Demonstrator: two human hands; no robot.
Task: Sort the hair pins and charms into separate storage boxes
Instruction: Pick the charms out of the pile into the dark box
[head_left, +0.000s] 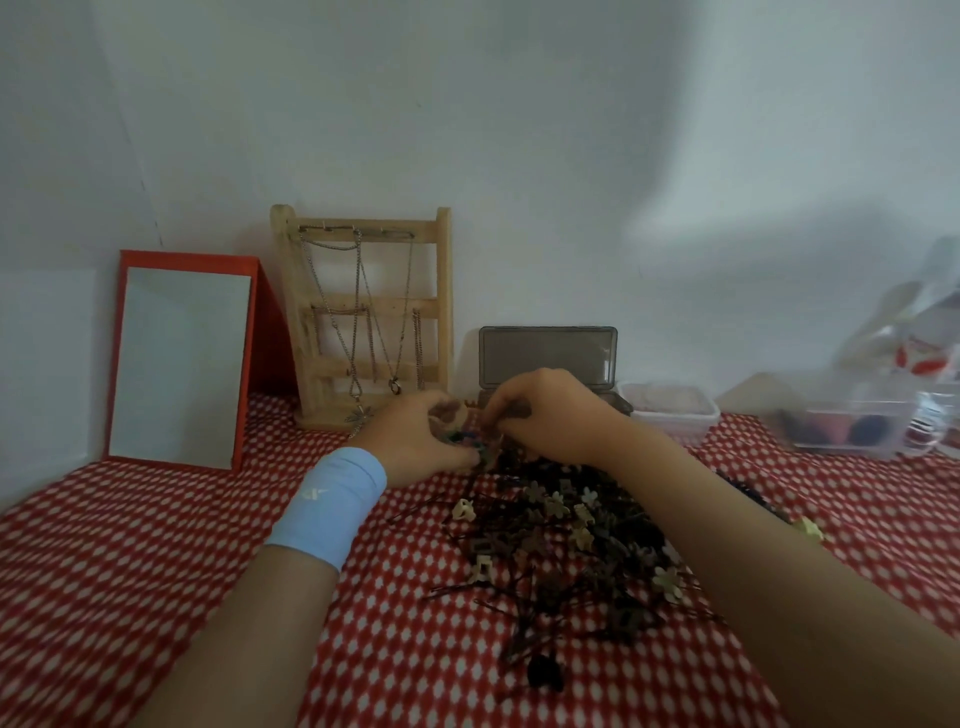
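Dark pile (566, 551) of pins and charms is being left mid-table, seemingly mostly unsorted; small pieces (457, 434) are being pinched by left hand (415, 436) and right hand (545, 415) near the box (548, 358).

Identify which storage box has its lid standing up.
The smoky grey translucent plastic box at centre: its lid stands upright. The small clear pinkish tub and the large clear container to its right show no raised lid.

Open cloth (156, 545) left of pin heap (561, 561)
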